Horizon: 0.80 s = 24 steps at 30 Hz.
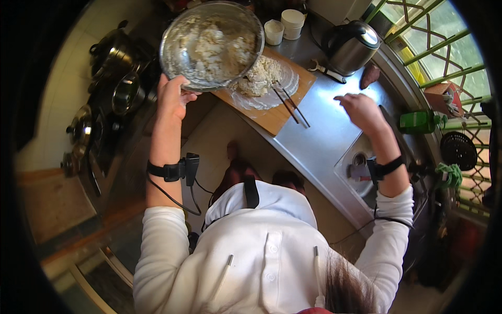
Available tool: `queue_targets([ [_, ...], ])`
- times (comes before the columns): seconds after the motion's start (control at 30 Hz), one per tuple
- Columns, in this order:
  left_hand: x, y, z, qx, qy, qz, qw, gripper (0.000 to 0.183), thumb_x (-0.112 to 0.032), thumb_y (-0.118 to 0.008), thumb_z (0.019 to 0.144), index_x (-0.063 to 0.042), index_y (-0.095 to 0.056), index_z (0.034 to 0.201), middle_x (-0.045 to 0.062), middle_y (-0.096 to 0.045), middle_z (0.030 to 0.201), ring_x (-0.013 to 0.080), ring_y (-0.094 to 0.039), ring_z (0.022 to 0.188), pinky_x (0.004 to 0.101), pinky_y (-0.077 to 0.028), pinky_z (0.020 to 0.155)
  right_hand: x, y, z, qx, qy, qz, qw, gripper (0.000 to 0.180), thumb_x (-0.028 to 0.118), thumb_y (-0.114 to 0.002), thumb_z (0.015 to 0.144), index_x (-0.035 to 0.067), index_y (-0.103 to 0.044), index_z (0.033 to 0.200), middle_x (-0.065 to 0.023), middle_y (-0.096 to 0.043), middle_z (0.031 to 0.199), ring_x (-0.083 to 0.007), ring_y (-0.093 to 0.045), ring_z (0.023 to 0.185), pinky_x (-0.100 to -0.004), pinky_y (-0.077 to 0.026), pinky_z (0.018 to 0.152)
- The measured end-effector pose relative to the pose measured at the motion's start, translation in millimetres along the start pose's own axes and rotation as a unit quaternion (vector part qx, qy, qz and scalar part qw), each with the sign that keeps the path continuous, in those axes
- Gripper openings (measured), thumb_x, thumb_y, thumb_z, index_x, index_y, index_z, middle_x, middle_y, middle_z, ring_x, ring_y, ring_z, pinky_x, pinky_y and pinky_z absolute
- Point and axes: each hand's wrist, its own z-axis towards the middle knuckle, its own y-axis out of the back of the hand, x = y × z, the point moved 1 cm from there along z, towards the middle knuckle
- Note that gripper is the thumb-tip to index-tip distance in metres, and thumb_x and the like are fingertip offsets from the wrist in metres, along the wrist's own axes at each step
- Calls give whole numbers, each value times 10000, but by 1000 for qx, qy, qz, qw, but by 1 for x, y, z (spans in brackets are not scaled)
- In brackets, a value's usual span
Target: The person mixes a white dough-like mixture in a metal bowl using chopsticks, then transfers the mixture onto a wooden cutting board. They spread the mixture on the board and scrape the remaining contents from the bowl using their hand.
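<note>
My left hand grips the near-left rim of a large steel mixing bowl, which is tilted so its inside shows. Wet, floury dough clings to the bowl's inner wall. Below the bowl's right side, a lumpy mound of dough rests in spread flour on a wooden cutting board. Two dark chopsticks lean with their tips at the dough and extend past the board's edge. My right hand hovers above the steel counter, fingers loosely bent, with nothing visible in it.
Behind the board stand two white tubs. An electric kettle, a peeler-like tool and a sweet potato lie to the right. Nearer me is a sink, with a green bottle by the window. Pots line the left.
</note>
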Motion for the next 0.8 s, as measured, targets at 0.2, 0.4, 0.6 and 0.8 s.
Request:
queue_targets([
  [0.2, -13, 57, 69, 19, 64, 14, 998, 437, -14, -529, 758, -53, -477, 1190, 138, -650, 889, 234, -632, 553, 267, -464, 388, 51, -82, 9, 4, -231, 290, 929, 213, 151, -613, 921, 74, -634, 1118, -170, -696, 980, -322, -671, 893, -405, -536, 764],
  [0.4, -5, 54, 114, 29, 100, 11, 995, 419, -38, -537, 801, -76, -479, 1214, 119, -636, 957, 233, -635, 585, 267, -474, 411, 70, -149, 22, -13, -292, 156, 943, 293, 190, -658, 884, 57, -550, 1122, -151, -676, 1054, -351, -639, 979, -445, -512, 781],
  [0.6, -1, 51, 125, 94, 90, 29, 991, 409, -33, -530, 812, -72, -482, 1216, 124, -640, 949, 228, -636, 583, 274, -474, 404, 83, -115, 28, -15, -294, 267, 918, 335, 45, -619, 880, 52, -536, 1205, -142, -673, 881, -315, -671, 772, -389, -534, 688],
  [0.8, -2, 37, 115, 85, 91, 33, 992, 415, -19, -526, 807, -64, -479, 1217, 125, -644, 942, 227, -633, 579, 278, -466, 401, 111, -81, 35, -172, -137, 502, 836, 376, -131, -564, 863, 33, -603, 1199, -83, -623, 936, -150, -639, 824, -263, -533, 784],
])
